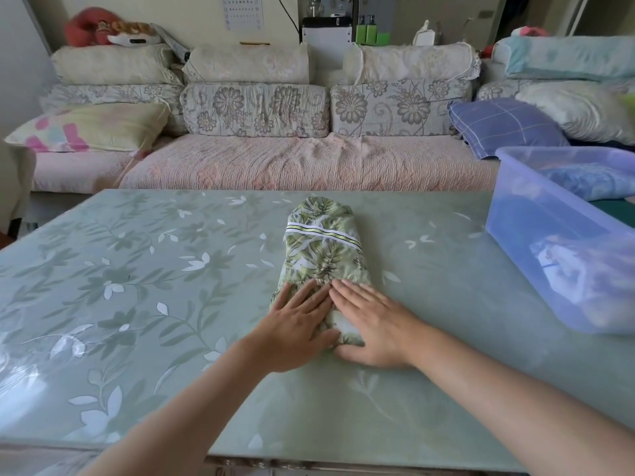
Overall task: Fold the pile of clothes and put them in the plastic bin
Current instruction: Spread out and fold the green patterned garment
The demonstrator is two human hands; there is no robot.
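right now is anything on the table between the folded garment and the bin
Nothing visible does. Only bare table lies between the garment and the bin to its right. The left hand and right hand press flat on its near end.

The folded leaf-print fabric garment [323, 249] was pale green and white, covered in darker green palm fronds, with a white band [323, 233] carrying thin green stripes across it. The glossy plastic table cover [137, 286] was soft sage green, printed with darker green sprigs and white leaves and blossoms. The translucent rectangular plastic bin [549, 242] was light blue, and the crumpled cloth [591, 180] inside it a deeper mottled blue. The sofa's padded back cushions [254, 109] were cream with grey-brown daisies; its quilted seat cover [292, 163] was faded pink. The square checked pillow [501, 127] was violet-blue with pale lines, and the flat yellow pillow [89, 127] bore pink and sky-blue patches.
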